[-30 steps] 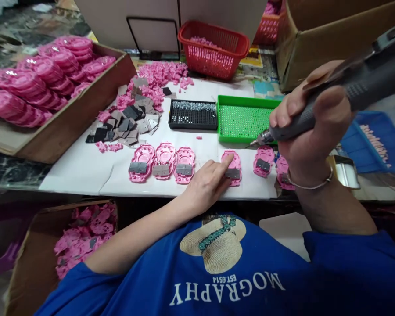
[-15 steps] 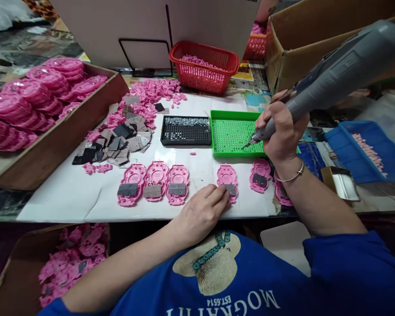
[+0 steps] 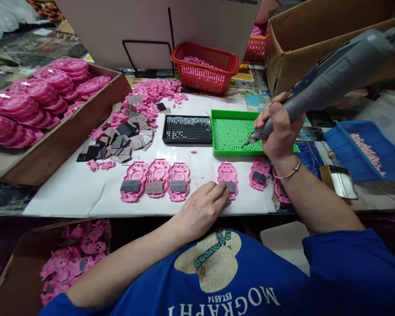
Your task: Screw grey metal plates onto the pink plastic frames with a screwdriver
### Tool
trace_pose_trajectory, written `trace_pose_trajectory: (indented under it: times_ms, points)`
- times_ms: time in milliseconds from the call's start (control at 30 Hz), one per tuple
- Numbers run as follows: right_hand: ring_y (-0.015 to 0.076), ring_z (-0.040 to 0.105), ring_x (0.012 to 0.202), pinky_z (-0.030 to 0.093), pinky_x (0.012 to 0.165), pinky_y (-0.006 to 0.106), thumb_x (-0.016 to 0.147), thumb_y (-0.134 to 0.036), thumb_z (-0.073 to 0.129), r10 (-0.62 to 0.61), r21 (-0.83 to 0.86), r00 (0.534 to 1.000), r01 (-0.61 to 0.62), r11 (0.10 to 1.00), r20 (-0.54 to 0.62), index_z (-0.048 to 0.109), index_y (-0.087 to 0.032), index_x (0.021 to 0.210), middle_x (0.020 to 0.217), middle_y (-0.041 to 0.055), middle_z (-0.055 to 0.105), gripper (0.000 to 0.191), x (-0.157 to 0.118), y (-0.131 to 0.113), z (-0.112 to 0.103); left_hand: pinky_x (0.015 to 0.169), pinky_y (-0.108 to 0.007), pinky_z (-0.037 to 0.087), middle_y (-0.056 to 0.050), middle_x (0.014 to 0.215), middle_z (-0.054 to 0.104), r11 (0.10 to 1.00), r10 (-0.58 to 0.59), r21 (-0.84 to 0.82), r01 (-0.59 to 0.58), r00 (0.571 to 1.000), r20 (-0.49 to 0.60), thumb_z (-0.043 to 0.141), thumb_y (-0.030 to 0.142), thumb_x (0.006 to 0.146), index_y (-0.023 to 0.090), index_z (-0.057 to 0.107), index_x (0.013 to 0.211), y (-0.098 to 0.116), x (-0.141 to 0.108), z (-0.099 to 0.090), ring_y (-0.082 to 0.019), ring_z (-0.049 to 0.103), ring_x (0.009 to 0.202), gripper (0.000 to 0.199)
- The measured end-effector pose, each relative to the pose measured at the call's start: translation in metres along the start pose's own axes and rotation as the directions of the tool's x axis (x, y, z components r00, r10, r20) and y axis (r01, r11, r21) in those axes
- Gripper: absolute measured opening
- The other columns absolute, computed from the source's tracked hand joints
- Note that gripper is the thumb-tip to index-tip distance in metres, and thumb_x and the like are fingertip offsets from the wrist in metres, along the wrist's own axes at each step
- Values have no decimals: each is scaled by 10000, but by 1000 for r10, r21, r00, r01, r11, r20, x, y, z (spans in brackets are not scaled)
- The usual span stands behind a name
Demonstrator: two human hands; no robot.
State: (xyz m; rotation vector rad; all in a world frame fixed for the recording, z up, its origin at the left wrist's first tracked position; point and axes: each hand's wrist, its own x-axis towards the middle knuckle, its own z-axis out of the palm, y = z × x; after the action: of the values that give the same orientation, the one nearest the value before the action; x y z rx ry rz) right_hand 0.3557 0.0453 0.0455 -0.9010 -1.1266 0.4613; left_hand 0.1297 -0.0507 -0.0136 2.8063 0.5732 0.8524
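Hands, two: right hand (image 3: 279,127), right of centre in the frame, wrapped around one grey power screwdriver (image 3: 335,74); left hand (image 3: 204,206), below centre, fingers bent and touching the plate on the fourth pink shell (image 3: 227,172); whether they pinch it cannot be told.
Screwdriver, one: slanting down from the upper right, its tip at the green tray.
Pink shells, six in a row: three close together left of centre, one at the left hand's fingertips, one farther right, one partly hidden by the right forearm.
Grey plates (image 3: 179,186), one visible on each of the first five shells; the sixth is too obscured to tell.
Trays, two, side by side at centre: one black tray (image 3: 187,135), screws heaped along its far edge; one green tray (image 3: 233,131), its grid dotted with small pieces.
Loose pink piece (image 3: 193,152), one: just below the black tray.
Red baskets (image 3: 206,74), two: top centre, the farther one partly seen.
Blue basket (image 3: 358,169), one: right edge.
Cardboard boxes (image 3: 75,125), three: upper left with stacked pink parts, lower left with jumbled ones, upper right.
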Motion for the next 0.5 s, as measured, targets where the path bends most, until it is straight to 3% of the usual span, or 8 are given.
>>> trace_pose_trajectory:
  times_ms: [133,267,400,500]
  points:
    - [111,428,453,374,457,331,740,-460,721,2,20,1000,-2,1000,-11,556,-338,875,763,-62,588,246,1,-2,0,798,-354,573,-158,1156,652,1000,1,16,-1,1000,-4,554,148,956,41,600,1181,0,-1,1,-212,592,918,253]
    - [111,402,457,370,459,307,725,-415,741,-8,68,1000,10,998,-23,566,-331,880,663,-72,516,248,8,-11,4,800,-342,567,-161,1212,647,999,17,50,-16,1000,-19,533,131,960,49,595,1194,-1,-2,0,-200,596,917,255]
    - [110,381,446,370,438,291,677,-450,757,-43,106,998,48,993,-56,572,-301,852,584,-77,424,295,8,-36,15,737,-318,555,-160,1207,670,989,96,117,-93,995,-20,448,90,979,36,612,1163,0,0,-4,-174,600,827,252]
    - [104,379,433,337,412,282,683,-483,745,-21,131,1000,22,991,-7,595,-279,822,562,-68,430,289,-9,-59,27,717,-310,541,-161,1185,688,971,149,189,-147,989,5,415,71,983,21,634,1130,1,0,-6,-169,599,787,268]
